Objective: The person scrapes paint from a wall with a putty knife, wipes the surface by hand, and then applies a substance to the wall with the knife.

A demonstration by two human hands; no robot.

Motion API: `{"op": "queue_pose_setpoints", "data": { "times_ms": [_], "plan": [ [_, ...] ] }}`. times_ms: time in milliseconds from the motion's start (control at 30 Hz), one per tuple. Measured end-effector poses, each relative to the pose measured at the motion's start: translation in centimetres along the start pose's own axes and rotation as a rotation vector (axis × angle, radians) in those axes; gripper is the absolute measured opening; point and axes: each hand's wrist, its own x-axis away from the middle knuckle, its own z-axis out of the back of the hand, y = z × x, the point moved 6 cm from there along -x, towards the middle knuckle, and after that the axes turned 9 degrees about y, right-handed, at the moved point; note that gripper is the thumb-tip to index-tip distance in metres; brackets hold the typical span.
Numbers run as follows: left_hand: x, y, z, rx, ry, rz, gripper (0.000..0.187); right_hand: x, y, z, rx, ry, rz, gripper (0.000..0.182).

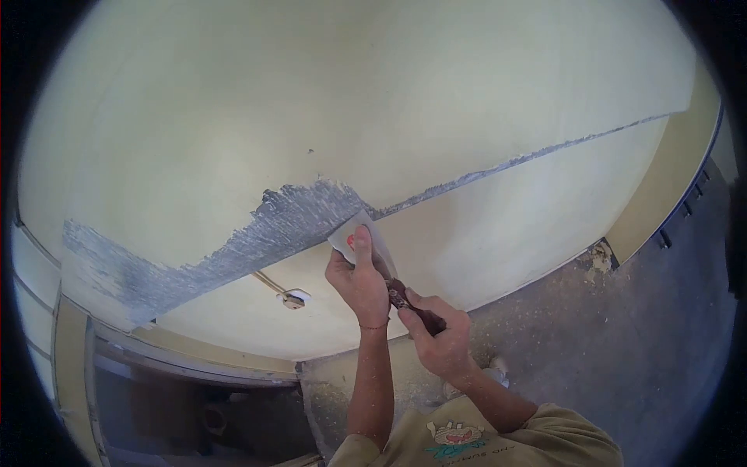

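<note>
A wide-bladed scraper (380, 253) lies with its edge against the wall, at the lower border of a stripped grey strip (299, 212). My left hand (362, 286) pinches the pale blade, its thumb flat on the face near a red mark and its fingers behind. Lower and to the right, my right hand (443, 340) is wrapped round the dark brown handle (400, 296). Ragged cream paint edges the upper side of the grey strip, which narrows to a thin line toward the right.
Below the strip, a socket (293, 299) with a short conduit is fixed to the cream wall (482, 257). Pale flakes dot the concrete floor (560, 354). A dark opening (194, 412) is at lower left, window panes (35, 311) at far left.
</note>
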Motion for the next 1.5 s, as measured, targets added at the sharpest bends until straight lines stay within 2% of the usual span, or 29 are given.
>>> {"op": "queue_pose_setpoints", "data": {
  "times_ms": [200, 333, 400, 467, 533, 700, 767, 833, 1000, 1067, 1100, 1133, 1200, 1300, 1433, 1500],
  "plan": [
    [0.4, 2.5, -1.1, 0.016, 0.002, 0.094, 0.022, -0.9, -1.5, -0.7, -0.076, -0.002, 0.094, 0.021],
    [0.7, 0.0, -0.6, -0.060, -0.034, -0.067, 0.016, 0.3, 0.0, 0.8, -0.045, 0.049, 0.030, 0.022],
    [1.5, 0.0, -1.0, 0.045, -0.044, 0.067, 0.013, 0.5, 0.9, 1.1, -0.019, 0.030, -0.038, 0.021],
    [1.7, -0.1, -0.9, -0.009, -0.049, 0.123, 0.016, 0.6, 0.9, 1.2, -0.059, 0.050, -0.063, 0.022],
    [1.4, 0.0, -1.0, -0.016, -0.047, -0.052, 0.017, 0.7, 1.0, 0.9, -0.116, 0.074, -0.095, 0.022],
    [1.5, 0.8, -1.3, -0.004, -0.034, 0.078, 0.015, 0.9, 0.7, 0.5, -0.007, 0.057, -0.060, 0.019],
    [1.6, 0.3, -0.9, -0.029, -0.053, 0.109, 0.021, 0.6, 1.0, 0.8, -0.066, 0.066, -0.088, 0.019],
    [1.8, 0.9, -1.4, -0.037, -0.054, -0.004, 0.019, 0.4, 0.8, 0.6, -0.135, 0.081, -0.096, 0.019],
    [0.8, 2.1, -1.9, 0.039, -0.030, -0.018, 0.015, 0.0, 0.3, 0.0, -0.012, 0.057, 0.032, 0.021],
    [1.0, 1.4, -1.3, -0.084, -0.012, 0.036, 0.017, -0.3, 0.3, 0.5, -0.080, 0.059, -0.008, 0.021],
    [1.3, 1.9, -1.8, -0.021, -0.018, -0.050, 0.016, -0.1, 0.5, 0.8, -0.086, 0.035, -0.048, 0.022],
    [1.7, 1.8, -1.9, -0.022, -0.025, -0.055, 0.016, -0.2, 0.5, 1.0, -0.090, 0.013, -0.077, 0.023],
    [2.0, 1.0, -1.7, 0.023, -0.026, 0.039, 0.014, 0.2, 0.6, 1.1, -0.110, 0.024, -0.102, 0.023],
    [1.7, 1.0, -1.2, -0.043, -0.013, 0.058, 0.015, 0.5, 0.8, 1.1, -0.129, 0.019, -0.150, 0.023],
    [1.4, 1.6, -1.7, 0.018, -0.047, 0.093, 0.015, 0.0, -0.2, 0.8, -0.083, 0.009, -0.151, 0.021],
    [0.8, 2.6, -1.7, 0.014, -0.012, -0.012, 0.015, 0.2, 0.0, 0.5, -0.086, 0.009, -0.159, 0.021]
  ]
}}
